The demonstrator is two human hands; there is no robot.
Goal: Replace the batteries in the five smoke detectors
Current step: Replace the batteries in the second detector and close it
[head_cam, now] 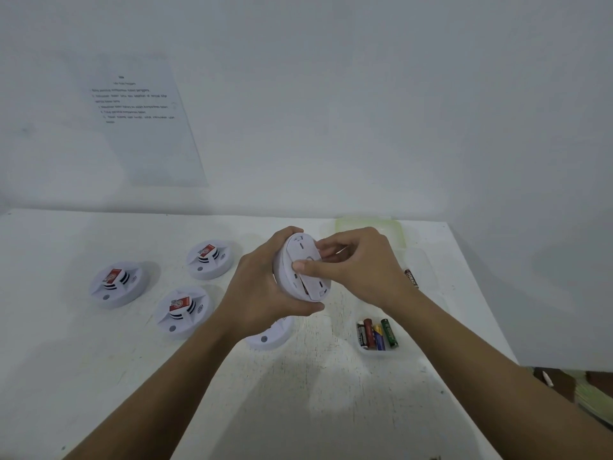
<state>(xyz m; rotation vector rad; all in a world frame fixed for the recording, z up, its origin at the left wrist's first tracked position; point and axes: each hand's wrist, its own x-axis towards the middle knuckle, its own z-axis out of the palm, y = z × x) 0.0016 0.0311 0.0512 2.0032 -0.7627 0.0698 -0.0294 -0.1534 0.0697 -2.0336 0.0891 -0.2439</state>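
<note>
While both bare forearms reach in from the near edge over the white table (331,410), the two hands meet above its middle. Near on the right stands a small clear plastic tray (365,350) with several cylindrical batteries (378,333) side by side, their long axes running near to far. Left of it a white round detector (268,338) lies on the table, half hidden under the left wrist.

The left hand (262,293) is clamped on the round white plastic smoke detector (303,270), held in the air: the thumb lies under its near rim, the fingers curl over its far rim. This disc is tilted up on its edge, with its flat back turned to the right and toward the person. The right hand (358,270) grips it from the right, with the thumb pressing on the back plate and the other fingers curled at the far rim.

To the left, three more white smoke detectors lie face up, each with a red rectangle on its raised centre: a near one (181,310), a left one (116,283) and a far one (209,258). Right of the hands lies a single dark battery (411,278), long axis near to far. Farther is a pale green plastic lid (370,227). On the wall hangs a printed paper sheet (142,127), its text too blurred to read.
</note>
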